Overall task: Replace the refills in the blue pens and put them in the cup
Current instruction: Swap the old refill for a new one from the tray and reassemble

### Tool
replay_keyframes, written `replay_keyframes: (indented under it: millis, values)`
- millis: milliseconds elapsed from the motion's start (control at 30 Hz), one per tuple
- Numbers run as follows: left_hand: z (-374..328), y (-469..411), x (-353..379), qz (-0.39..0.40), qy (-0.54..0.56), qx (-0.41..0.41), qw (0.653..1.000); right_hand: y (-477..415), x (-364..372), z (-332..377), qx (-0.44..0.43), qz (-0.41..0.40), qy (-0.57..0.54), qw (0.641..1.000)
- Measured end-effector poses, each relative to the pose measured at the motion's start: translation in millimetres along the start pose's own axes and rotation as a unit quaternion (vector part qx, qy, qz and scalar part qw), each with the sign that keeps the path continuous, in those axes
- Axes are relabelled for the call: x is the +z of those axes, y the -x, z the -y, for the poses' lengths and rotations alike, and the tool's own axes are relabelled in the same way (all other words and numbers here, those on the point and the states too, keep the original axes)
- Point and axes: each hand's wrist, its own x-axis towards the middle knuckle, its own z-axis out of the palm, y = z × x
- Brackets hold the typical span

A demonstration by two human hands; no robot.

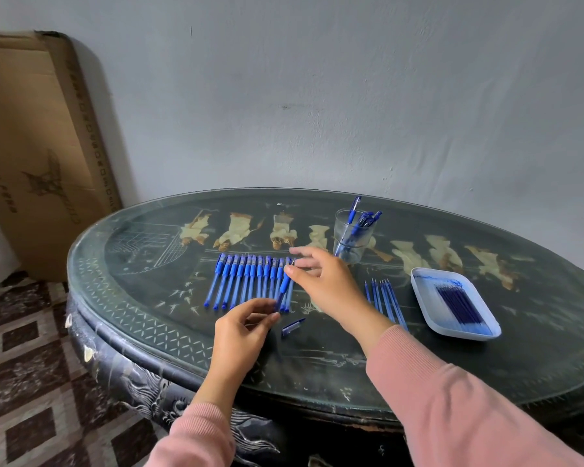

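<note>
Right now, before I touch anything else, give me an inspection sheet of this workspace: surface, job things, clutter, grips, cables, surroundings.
Surface: dark oval table with a glossy top and painted figures.
Job's things: row of capped blue pens lying side by side; one uncapped pen lifted over the row; clear cup holding several pens; loose refills right of the row; white tray holding dark refills.
Clutter: one loose cap near the left hand.
Grips: left hand pinches the uncapped pen's lower end; right hand pinches its upper end.
Cables: nothing seen.
Surroundings: cardboard box leaning on the grey wall; patterned floor tiles.
</note>
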Motion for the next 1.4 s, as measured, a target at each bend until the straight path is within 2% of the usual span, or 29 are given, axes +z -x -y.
replay_keyframes:
  millis: [167,300,467,633,1133,1267,1367,1400]
  values:
    - [-0.3,0.4,0.1,0.000,-0.003,0.004,1.000,1.2,3.1,-0.9,0.002,-0.063,0.004,0.998]
    - [-0.6,0.5,0.3,-0.003,-0.005,0.005,1.000,0.2,0.3,-1.4,0.001,-0.013,-0.037,0.999]
    - [0.2,0.0,-0.3,0.001,-0.013,0.005,1.000,-0.6,4.5,-2.7,-0.017,-0.063,0.009,0.998]
    - [0.6,-0.5,-0.1,0.002,-0.010,0.002,1.000,-0.3,2.4,-0.6,-0.015,-0.014,-0.028,0.999]
    - [1.8,-0.8,0.6,-0.007,-0.042,0.005,0.999,-5.2,17.2,-0.1,-0.046,-0.073,0.068,0.994]
    - [3.0,-1.5,0.2,-0.020,-0.038,0.009,0.999,-5.0,17.5,0.5,-0.038,-0.053,0.034,0.997]
    - [3.6,-2.2,-0.4,-0.041,-0.026,0.003,0.999,-0.2,14.2,-5.8,0.014,-0.056,-0.093,0.994]
    - [3.0,-2.0,-0.5,-0.045,-0.022,-0.001,0.999,2.2,13.2,-12.1,0.025,-0.054,-0.092,0.994]
